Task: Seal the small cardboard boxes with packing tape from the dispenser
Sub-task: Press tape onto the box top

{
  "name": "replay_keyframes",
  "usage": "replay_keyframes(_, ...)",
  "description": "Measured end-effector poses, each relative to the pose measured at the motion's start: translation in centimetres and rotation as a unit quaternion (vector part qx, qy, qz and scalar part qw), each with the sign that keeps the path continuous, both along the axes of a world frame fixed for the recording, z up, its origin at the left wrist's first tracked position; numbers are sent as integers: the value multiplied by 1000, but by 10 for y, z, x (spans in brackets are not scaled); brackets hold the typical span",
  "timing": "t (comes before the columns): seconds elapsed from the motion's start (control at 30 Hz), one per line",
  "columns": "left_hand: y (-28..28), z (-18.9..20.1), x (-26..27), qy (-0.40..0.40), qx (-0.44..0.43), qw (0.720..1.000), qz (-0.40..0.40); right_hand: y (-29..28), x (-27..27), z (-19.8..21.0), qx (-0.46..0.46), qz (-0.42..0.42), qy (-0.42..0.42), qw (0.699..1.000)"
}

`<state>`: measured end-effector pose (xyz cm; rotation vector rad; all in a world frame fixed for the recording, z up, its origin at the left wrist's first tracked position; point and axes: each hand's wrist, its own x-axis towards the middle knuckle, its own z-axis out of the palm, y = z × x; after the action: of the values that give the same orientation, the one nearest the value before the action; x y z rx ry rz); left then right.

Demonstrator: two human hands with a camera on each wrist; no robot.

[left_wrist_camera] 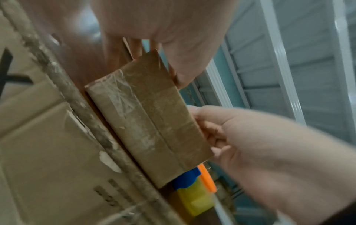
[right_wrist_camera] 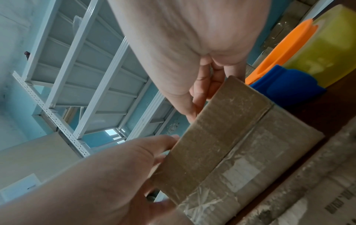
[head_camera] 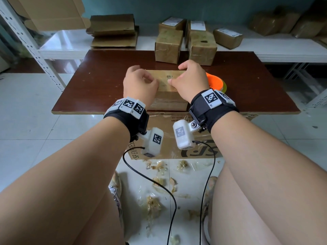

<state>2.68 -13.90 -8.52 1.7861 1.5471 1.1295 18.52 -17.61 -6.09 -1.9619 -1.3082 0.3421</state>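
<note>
Cardboard box (head_camera: 169, 97) gripped by left hand (head_camera: 139, 85), right hand (head_camera: 191, 81).

a dark wooden table (head_camera: 106, 85) sits above a large printed carton (head_camera: 168, 124) on a white tiled floor (head_camera: 26, 121) strewn with crumpled scraps (head_camera: 154, 204); a white shelf (head_camera: 70, 41) and perforated metal rack (head_camera: 34, 48) line the teal wall (head_camera: 150, 6) behind.

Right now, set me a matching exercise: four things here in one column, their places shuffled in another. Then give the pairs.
Things:
1 box
2 dispenser
3 flat cardboard
4 tape scraps

Places:
A floor
B table, right of the box
C shelf behind the table
D table's near edge

Pairs: 1-D, 2-B, 3-C, 4-A
</note>
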Motion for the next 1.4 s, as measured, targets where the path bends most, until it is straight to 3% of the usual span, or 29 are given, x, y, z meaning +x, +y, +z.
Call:
replay_keyframes(0.1,-2,2,-1,75,64,995,-26,0,1,0,-2,3,-2,1000)
replay_keyframes(0.27,-9,3,0,105,82,991,-16,0,2,0,-3,6,-8,1000)
replay_keyframes(0.83,-7,-3,-1,96,91,991,-2,2,4,-2,-1,15,-5,1000)
replay_keyframes(1.4,-9,0,-2,70,32,997,-4,1,0,-1,-1,12,-13,1000)
